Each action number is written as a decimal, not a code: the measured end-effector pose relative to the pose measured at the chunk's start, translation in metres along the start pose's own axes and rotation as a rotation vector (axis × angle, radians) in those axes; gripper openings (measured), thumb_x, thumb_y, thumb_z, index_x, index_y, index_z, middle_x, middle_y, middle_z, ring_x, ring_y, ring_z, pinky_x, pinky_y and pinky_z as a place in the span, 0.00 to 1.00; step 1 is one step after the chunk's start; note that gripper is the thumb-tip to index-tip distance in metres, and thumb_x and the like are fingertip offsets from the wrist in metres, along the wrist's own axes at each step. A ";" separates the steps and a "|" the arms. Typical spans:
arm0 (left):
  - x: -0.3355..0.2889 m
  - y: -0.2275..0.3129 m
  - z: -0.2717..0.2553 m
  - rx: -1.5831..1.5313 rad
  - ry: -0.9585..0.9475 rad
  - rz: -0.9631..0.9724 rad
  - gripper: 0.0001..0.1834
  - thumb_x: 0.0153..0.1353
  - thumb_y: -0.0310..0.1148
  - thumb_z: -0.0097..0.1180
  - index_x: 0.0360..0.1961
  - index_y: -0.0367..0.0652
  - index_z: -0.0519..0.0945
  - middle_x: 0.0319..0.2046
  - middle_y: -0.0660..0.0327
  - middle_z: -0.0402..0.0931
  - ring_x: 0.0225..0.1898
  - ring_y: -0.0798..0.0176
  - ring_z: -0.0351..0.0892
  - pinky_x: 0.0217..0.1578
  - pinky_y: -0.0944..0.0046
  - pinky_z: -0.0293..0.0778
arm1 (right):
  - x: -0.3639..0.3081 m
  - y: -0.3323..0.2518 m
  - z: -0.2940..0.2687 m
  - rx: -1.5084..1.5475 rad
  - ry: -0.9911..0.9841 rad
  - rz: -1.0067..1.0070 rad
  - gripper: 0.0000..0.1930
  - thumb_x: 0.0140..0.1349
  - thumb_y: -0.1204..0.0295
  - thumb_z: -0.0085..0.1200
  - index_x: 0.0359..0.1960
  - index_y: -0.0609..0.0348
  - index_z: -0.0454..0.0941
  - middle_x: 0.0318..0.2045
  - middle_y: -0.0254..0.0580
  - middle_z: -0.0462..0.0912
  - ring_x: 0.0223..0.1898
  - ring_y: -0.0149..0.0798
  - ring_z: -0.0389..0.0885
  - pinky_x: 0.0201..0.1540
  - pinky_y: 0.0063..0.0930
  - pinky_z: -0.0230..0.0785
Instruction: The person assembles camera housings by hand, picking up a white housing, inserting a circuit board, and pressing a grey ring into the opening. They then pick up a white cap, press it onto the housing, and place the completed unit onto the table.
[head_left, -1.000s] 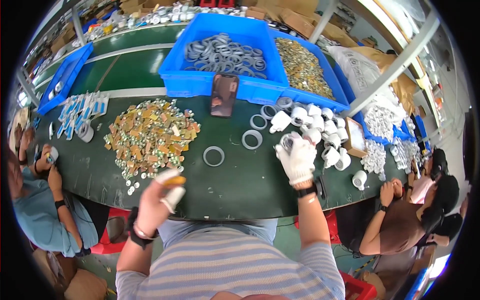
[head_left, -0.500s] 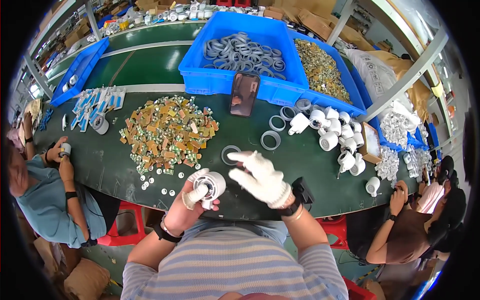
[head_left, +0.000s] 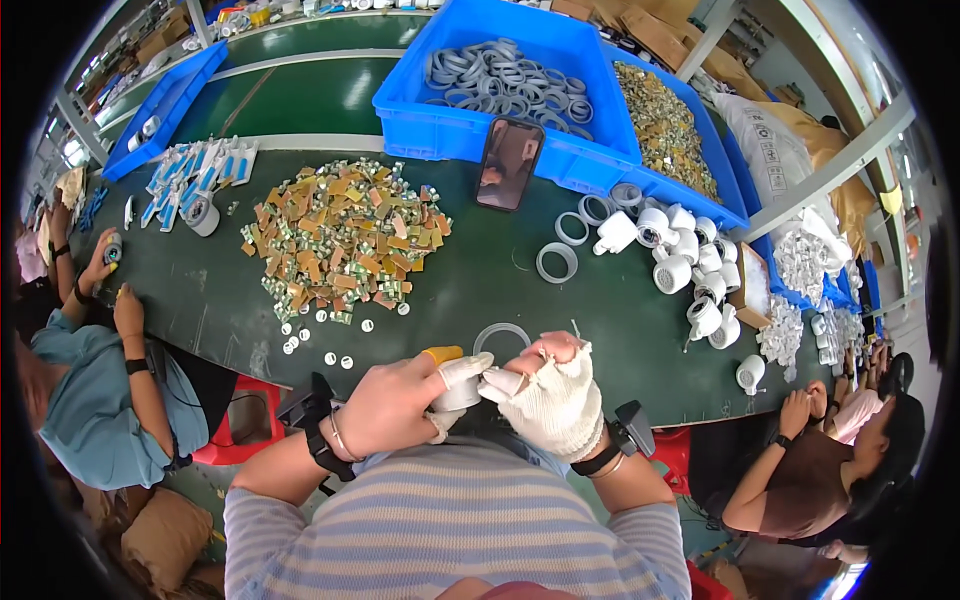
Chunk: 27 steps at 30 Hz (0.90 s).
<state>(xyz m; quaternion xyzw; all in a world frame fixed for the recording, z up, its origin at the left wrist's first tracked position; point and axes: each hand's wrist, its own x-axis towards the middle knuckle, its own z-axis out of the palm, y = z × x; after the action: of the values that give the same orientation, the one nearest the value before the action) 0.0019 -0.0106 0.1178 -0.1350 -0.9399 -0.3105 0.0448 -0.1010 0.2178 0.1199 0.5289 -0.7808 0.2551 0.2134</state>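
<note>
My left hand [head_left: 395,402], with covers on some fingertips, is closed round a white round plastic housing [head_left: 458,395] close to the table's near edge. My right hand [head_left: 555,395], in a cream knitted glove with bare fingertips, is curled right beside the housing. Its thumb points at the housing's right side; whether they touch, and what its fingers hold, I cannot make out. Just beyond both hands a grey ring [head_left: 478,345] lies on the green table, partly covered by the fingers. Another grey ring [head_left: 556,263] lies farther right.
A heap of small circuit boards [head_left: 345,235] lies left of centre, with several white discs [head_left: 331,359] before it. White housings [head_left: 708,265] are piled at right. A phone [head_left: 510,165] leans on a blue bin [head_left: 425,130] of grey rings. Co-workers sit at both sides.
My left hand has turned over with the housing, hiding its open face. My right hand, earlier spread near the ring, has come down to the housing and curled. The view has shifted slightly.
</note>
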 end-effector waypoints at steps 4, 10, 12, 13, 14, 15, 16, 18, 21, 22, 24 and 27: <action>0.010 0.002 -0.005 0.114 -0.013 0.109 0.38 0.49 0.34 0.73 0.65 0.61 0.79 0.44 0.57 0.80 0.35 0.52 0.85 0.34 0.55 0.83 | -0.008 -0.005 -0.012 0.061 -0.001 0.037 0.19 0.47 0.60 0.76 0.41 0.36 0.83 0.48 0.23 0.79 0.49 0.45 0.76 0.48 0.47 0.70; 0.013 -0.010 -0.016 0.225 0.039 0.237 0.39 0.47 0.33 0.74 0.65 0.58 0.80 0.48 0.55 0.80 0.35 0.50 0.85 0.34 0.55 0.83 | -0.004 0.010 -0.035 0.148 -0.127 0.084 0.18 0.49 0.62 0.76 0.42 0.40 0.86 0.54 0.32 0.83 0.51 0.48 0.79 0.49 0.43 0.73; 0.015 -0.004 -0.017 -0.052 -0.029 0.054 0.41 0.51 0.35 0.75 0.69 0.58 0.76 0.48 0.53 0.81 0.34 0.48 0.85 0.34 0.53 0.83 | -0.015 0.014 -0.030 0.207 -0.231 0.066 0.17 0.48 0.67 0.75 0.42 0.41 0.86 0.47 0.27 0.84 0.45 0.45 0.80 0.48 0.42 0.73; 0.015 -0.002 -0.015 -0.051 -0.030 0.052 0.41 0.51 0.35 0.75 0.69 0.58 0.76 0.48 0.53 0.81 0.34 0.48 0.85 0.34 0.53 0.83 | -0.015 0.012 -0.030 0.209 -0.230 0.067 0.17 0.48 0.67 0.75 0.42 0.41 0.86 0.47 0.27 0.84 0.45 0.45 0.80 0.48 0.42 0.73; 0.014 -0.001 -0.012 -0.028 0.034 -0.002 0.41 0.53 0.36 0.76 0.70 0.59 0.74 0.47 0.54 0.81 0.34 0.47 0.85 0.34 0.53 0.83 | -0.013 0.007 -0.030 0.132 -0.163 0.086 0.17 0.48 0.67 0.75 0.41 0.40 0.86 0.43 0.25 0.84 0.43 0.44 0.80 0.47 0.42 0.73; 0.012 0.000 -0.009 -0.005 0.097 -0.056 0.42 0.54 0.38 0.76 0.71 0.59 0.73 0.47 0.54 0.81 0.33 0.46 0.85 0.35 0.52 0.83 | -0.011 0.004 -0.030 0.055 -0.096 0.107 0.17 0.48 0.68 0.74 0.41 0.40 0.86 0.40 0.23 0.83 0.40 0.43 0.80 0.47 0.43 0.73; 0.009 -0.001 -0.005 0.027 0.106 -0.036 0.42 0.52 0.36 0.76 0.70 0.60 0.74 0.46 0.55 0.81 0.32 0.47 0.85 0.34 0.53 0.83 | -0.009 0.002 -0.030 0.056 -0.096 0.110 0.17 0.48 0.68 0.74 0.41 0.40 0.86 0.40 0.23 0.83 0.40 0.43 0.80 0.47 0.43 0.73; 0.006 0.002 -0.003 0.041 0.055 -0.005 0.42 0.52 0.36 0.76 0.70 0.60 0.74 0.46 0.55 0.81 0.32 0.48 0.85 0.34 0.53 0.83 | -0.006 -0.002 -0.029 0.017 -0.094 0.070 0.16 0.50 0.71 0.71 0.43 0.45 0.87 0.36 0.29 0.82 0.37 0.44 0.79 0.40 0.43 0.72; 0.002 0.000 0.006 0.072 0.015 0.054 0.41 0.50 0.35 0.76 0.68 0.59 0.76 0.45 0.56 0.80 0.33 0.49 0.85 0.33 0.54 0.83 | -0.006 -0.008 -0.028 0.042 -0.137 0.069 0.15 0.51 0.70 0.71 0.43 0.44 0.87 0.34 0.28 0.82 0.36 0.44 0.78 0.40 0.42 0.72; 0.002 -0.001 0.006 0.076 0.000 0.093 0.40 0.50 0.35 0.76 0.67 0.59 0.77 0.46 0.56 0.80 0.33 0.49 0.84 0.33 0.54 0.82 | -0.006 -0.009 -0.027 0.034 -0.104 0.047 0.16 0.51 0.68 0.72 0.43 0.44 0.87 0.41 0.31 0.83 0.39 0.45 0.78 0.42 0.41 0.72; 0.005 -0.005 -0.001 0.097 -0.081 0.114 0.35 0.53 0.35 0.75 0.64 0.59 0.79 0.49 0.57 0.80 0.37 0.48 0.84 0.34 0.54 0.82 | 0.003 -0.009 -0.036 0.127 -0.102 0.070 0.17 0.50 0.67 0.73 0.44 0.43 0.87 0.47 0.33 0.83 0.41 0.45 0.78 0.43 0.41 0.72; 0.010 -0.026 -0.013 -0.154 -0.243 0.145 0.33 0.54 0.36 0.76 0.63 0.57 0.79 0.52 0.55 0.80 0.40 0.45 0.83 0.37 0.57 0.81 | 0.013 0.007 -0.048 0.292 -0.224 0.086 0.21 0.48 0.63 0.78 0.45 0.42 0.86 0.66 0.39 0.79 0.47 0.50 0.79 0.51 0.43 0.73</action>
<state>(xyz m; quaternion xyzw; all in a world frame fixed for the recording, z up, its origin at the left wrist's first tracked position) -0.0148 -0.0364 0.1153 -0.2423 -0.8996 -0.3589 -0.0572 -0.1090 0.2408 0.1644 0.5456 -0.7762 0.3140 0.0348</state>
